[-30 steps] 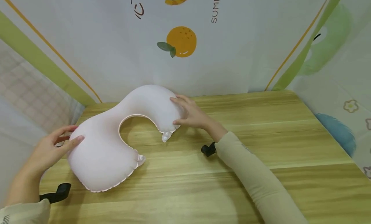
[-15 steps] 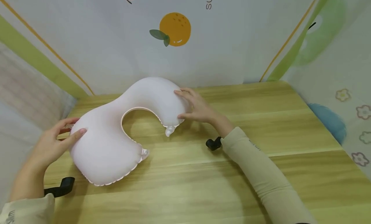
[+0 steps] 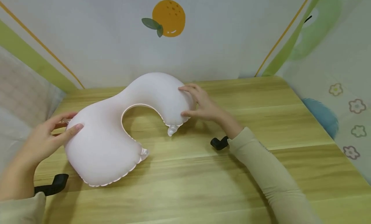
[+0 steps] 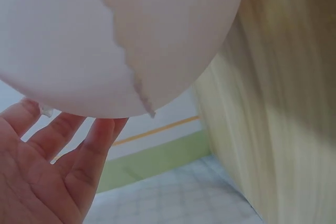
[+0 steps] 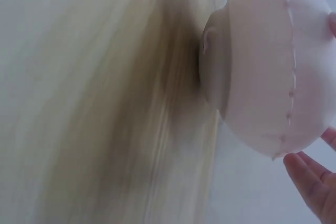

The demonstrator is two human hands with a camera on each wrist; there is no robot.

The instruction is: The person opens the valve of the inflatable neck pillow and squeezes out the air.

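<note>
In the head view, a pale pink inflatable neck pillow spans the space between both hands, its U opening facing the front right. Clear valves show at its two ends. My left hand holds the left outer side, thumb on top and fingers behind. In the left wrist view, those fingertips meet the bulging seamed side. At the pillow's right end, my right hand grips with thumb and fingers spread around the curve. The right wrist view shows the pillow's underside close over the wooden tabletop, a shadow beneath it.
The wood-grain table runs back to a white curtain printed with an orange. More printed fabric hangs along the right side. Black wrist mounts stick out beside both forearms.
The head view has tipped downward, so the curtain print slides up. Both hands keep hold of the pillow and stand a little farther apart, with the pillow looking slightly wider.
</note>
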